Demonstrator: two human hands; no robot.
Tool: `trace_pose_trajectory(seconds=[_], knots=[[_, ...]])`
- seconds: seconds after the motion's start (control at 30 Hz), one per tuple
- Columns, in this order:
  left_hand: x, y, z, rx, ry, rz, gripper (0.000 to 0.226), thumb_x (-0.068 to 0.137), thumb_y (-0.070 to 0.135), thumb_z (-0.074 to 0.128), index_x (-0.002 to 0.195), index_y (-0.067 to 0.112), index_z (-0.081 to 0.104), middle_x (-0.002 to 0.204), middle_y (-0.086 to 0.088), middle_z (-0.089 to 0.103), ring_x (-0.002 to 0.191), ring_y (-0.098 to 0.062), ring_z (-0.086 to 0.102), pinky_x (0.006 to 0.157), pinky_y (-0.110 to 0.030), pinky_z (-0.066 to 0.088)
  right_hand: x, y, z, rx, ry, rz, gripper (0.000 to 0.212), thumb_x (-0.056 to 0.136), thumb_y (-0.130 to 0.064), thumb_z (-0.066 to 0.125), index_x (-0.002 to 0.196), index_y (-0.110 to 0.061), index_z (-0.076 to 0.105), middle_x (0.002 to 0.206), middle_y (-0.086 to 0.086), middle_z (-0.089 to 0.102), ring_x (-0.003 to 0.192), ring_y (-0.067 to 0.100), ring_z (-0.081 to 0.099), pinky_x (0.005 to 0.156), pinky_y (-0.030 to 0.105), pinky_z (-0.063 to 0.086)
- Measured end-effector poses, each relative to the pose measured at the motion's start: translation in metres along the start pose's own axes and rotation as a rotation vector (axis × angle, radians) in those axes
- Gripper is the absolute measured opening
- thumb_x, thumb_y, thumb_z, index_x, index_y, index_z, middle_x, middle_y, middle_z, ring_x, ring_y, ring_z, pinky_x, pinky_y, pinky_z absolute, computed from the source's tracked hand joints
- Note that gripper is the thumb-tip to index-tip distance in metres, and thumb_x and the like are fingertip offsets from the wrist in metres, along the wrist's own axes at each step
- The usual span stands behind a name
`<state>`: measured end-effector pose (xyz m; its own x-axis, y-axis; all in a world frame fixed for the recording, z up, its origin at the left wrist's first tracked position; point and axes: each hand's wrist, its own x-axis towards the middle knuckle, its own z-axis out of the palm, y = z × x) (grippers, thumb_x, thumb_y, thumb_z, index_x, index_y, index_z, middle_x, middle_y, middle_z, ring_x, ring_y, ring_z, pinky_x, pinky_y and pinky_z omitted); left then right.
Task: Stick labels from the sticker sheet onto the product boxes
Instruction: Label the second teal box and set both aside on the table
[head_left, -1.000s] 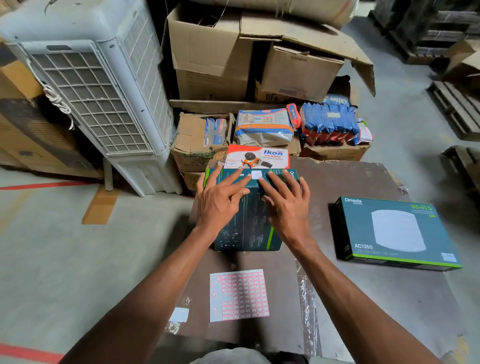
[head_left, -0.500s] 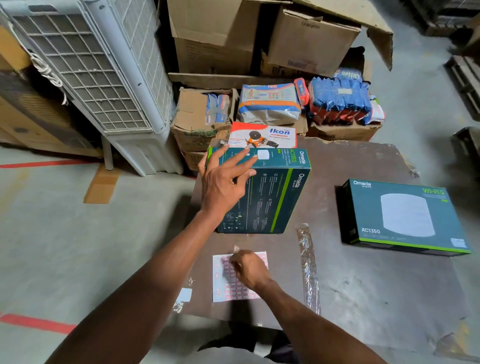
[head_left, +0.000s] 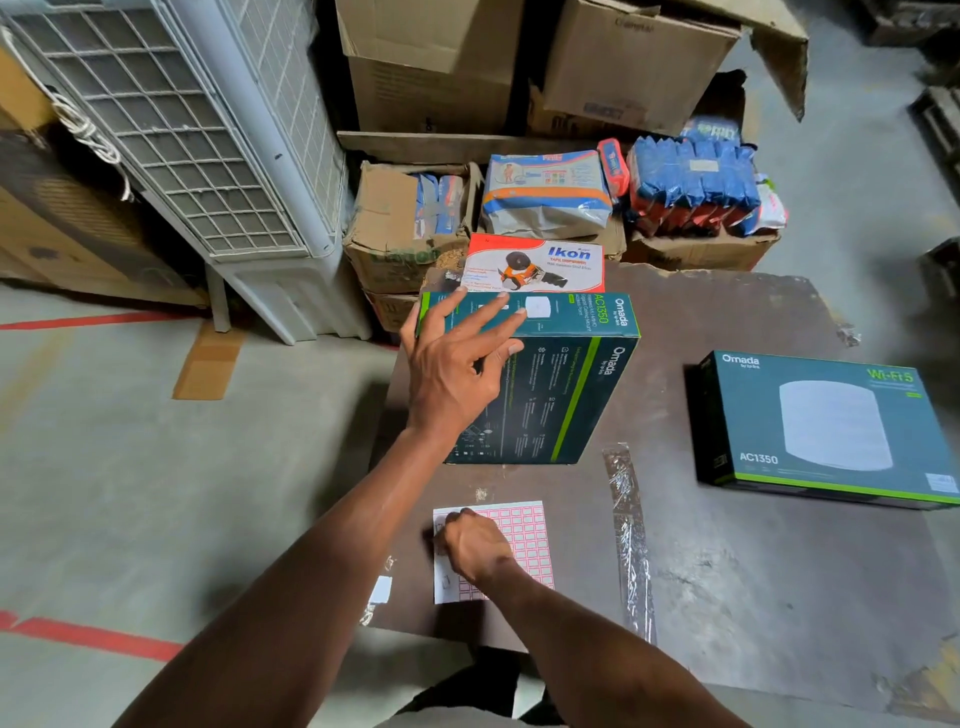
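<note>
We steady the upright box (head_left: 550, 384) and reach for labels.
Left hand (head_left: 457, 374) fingers spread on it; right hand (head_left: 475, 545) fingers curled together on the sticker sheet (head_left: 524, 540).

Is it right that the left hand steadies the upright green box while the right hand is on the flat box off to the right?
Not quite. In the head view the right hand is on the sticker sheet, not the flat box. The left hand does steady the upright green box.

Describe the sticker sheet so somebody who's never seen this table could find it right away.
Start at the brown table and go to its near edge, in front of the upright teal box. The sticker sheet lies flat there under the right hand. It is the only white sheet with a grid of pink-bordered labels.
</note>
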<state>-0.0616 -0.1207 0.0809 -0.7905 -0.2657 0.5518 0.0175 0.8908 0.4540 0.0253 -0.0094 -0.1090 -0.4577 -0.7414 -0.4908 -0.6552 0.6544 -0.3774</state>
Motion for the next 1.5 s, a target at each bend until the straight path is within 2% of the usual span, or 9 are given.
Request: trace_pose_trajectory(seconds=[0.17,0.37,0.53,0.7,0.83,0.93,1.1,1.33,1.5], knots=[[0.001,-0.001,0.0,-0.001,0.0,0.001,0.032,0.092,0.042,0.068,0.125,0.04,0.069,0.135,0.015,0.065,0.137,-0.022,0.048,0.114,-0.057,0.027,-0.003,0.005,0.012,-0.11,0.007,-0.075,0.037,0.092,-0.002,0.059,0.127,-0.008,0.067,0.125,0.018,0.061,0.117,0.036,0.055,0.091,0.043,0.052],[0.002,-0.001,0.0,-0.003,-0.006,-0.007,0.032,0.093,0.043,0.067,0.125,0.042,0.068,0.135,0.016,0.064,0.137,-0.021,0.047,0.116,-0.051,0.024,-0.009,0.001,0.003,-0.051,0.041,-0.066,0.028,0.103,-0.015,0.046,0.123,-0.003,0.061,0.122,0.021,0.062,0.116,0.038,0.055,0.09,0.044,0.05],[0.004,0.0,0.001,-0.007,-0.002,-0.009,0.032,0.093,0.043,0.067,0.125,0.041,0.068,0.135,0.017,0.064,0.136,-0.02,0.048,0.115,-0.045,0.02,-0.021,0.002,0.013,-0.078,-0.007,-0.113,0.05,0.096,-0.033,0.065,0.139,-0.01,0.053,0.137,0.017,0.05,0.124,0.036,0.044,0.096,0.044,0.044],[0.006,-0.001,0.001,-0.003,-0.016,-0.012,0.033,0.093,0.043,0.067,0.126,0.042,0.068,0.136,0.017,0.063,0.136,-0.02,0.048,0.116,-0.042,0.018,-0.028,0.0,0.02,-0.17,0.046,-0.198,0.03,0.097,-0.024,0.064,0.126,-0.016,0.069,0.139,0.013,0.051,0.125,0.037,0.044,0.091,0.044,0.052],[0.006,-0.001,0.002,-0.001,-0.016,-0.009,0.033,0.093,0.043,0.066,0.126,0.041,0.068,0.136,0.017,0.063,0.135,-0.02,0.048,0.115,-0.043,0.018,-0.028,0.008,0.02,-0.148,0.041,-0.251,0.026,0.097,-0.019,0.061,0.121,-0.02,0.071,0.138,0.01,0.051,0.127,0.038,0.043,0.082,0.044,0.054],[0.006,0.0,0.001,-0.007,-0.006,-0.009,0.032,0.093,0.042,0.067,0.125,0.041,0.068,0.135,0.017,0.064,0.135,-0.02,0.048,0.115,-0.042,0.019,-0.026,0.01,0.019,-0.166,0.029,-0.274,0.023,0.096,-0.019,0.062,0.116,-0.022,0.071,0.138,0.009,0.05,0.128,0.039,0.042,0.082,0.043,0.054],[0.005,0.0,0.001,-0.009,-0.013,-0.007,0.033,0.093,0.041,0.067,0.126,0.04,0.068,0.136,0.017,0.063,0.136,-0.02,0.048,0.116,-0.041,0.018,-0.025,0.008,0.018,-0.218,-0.025,-0.27,0.033,0.094,-0.023,0.066,0.127,-0.023,0.062,0.141,0.011,0.045,0.128,0.039,0.039,0.085,0.045,0.054],[0.005,0.0,0.001,0.002,-0.019,-0.008,0.033,0.094,0.042,0.067,0.126,0.041,0.068,0.137,0.018,0.062,0.136,-0.019,0.047,0.116,-0.038,0.016,-0.027,0.005,0.013,-0.246,-0.006,-0.302,0.032,0.092,-0.025,0.064,0.123,-0.019,0.065,0.133,0.012,0.052,0.117,0.041,0.047,0.081,0.043,0.051],[0.005,-0.001,0.001,-0.004,-0.018,-0.01,0.033,0.094,0.041,0.067,0.127,0.04,0.068,0.137,0.017,0.063,0.136,-0.019,0.047,0.115,-0.047,0.024,-0.031,0.003,0.008,-0.272,-0.078,-0.272,0.042,0.09,-0.02,0.064,0.131,-0.01,0.06,0.137,0.013,0.052,0.121,0.042,0.046,0.093,0.046,0.049]])
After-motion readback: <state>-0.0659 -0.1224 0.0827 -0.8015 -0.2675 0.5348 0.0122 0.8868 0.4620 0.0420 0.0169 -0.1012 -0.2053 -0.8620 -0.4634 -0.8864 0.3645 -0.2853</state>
